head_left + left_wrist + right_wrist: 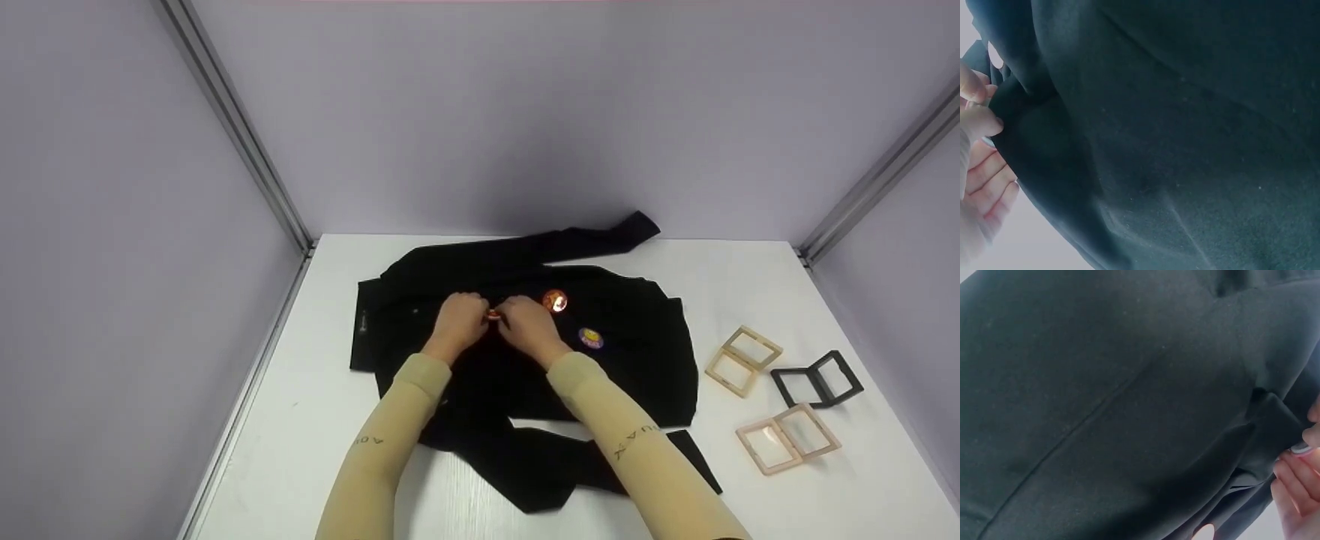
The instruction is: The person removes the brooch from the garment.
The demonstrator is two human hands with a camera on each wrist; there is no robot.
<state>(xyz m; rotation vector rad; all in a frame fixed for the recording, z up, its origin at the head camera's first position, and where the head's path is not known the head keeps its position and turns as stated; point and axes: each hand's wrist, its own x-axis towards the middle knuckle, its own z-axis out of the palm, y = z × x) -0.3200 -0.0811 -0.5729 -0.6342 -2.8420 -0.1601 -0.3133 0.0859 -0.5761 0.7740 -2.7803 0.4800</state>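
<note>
Both hands (pixel 460 322) (pixel 529 324) pinching badge (pixel 493 315), black garment (pixel 637 375); table (pixel 307 352) margin — left

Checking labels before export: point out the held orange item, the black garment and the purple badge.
Held orange item (pixel 493 315): head view, on its exposed middle.
Black garment (pixel 495 384): head view, on bare cloth between the forearms.
Purple badge (pixel 591 338): head view, middle of its printed face.
</note>
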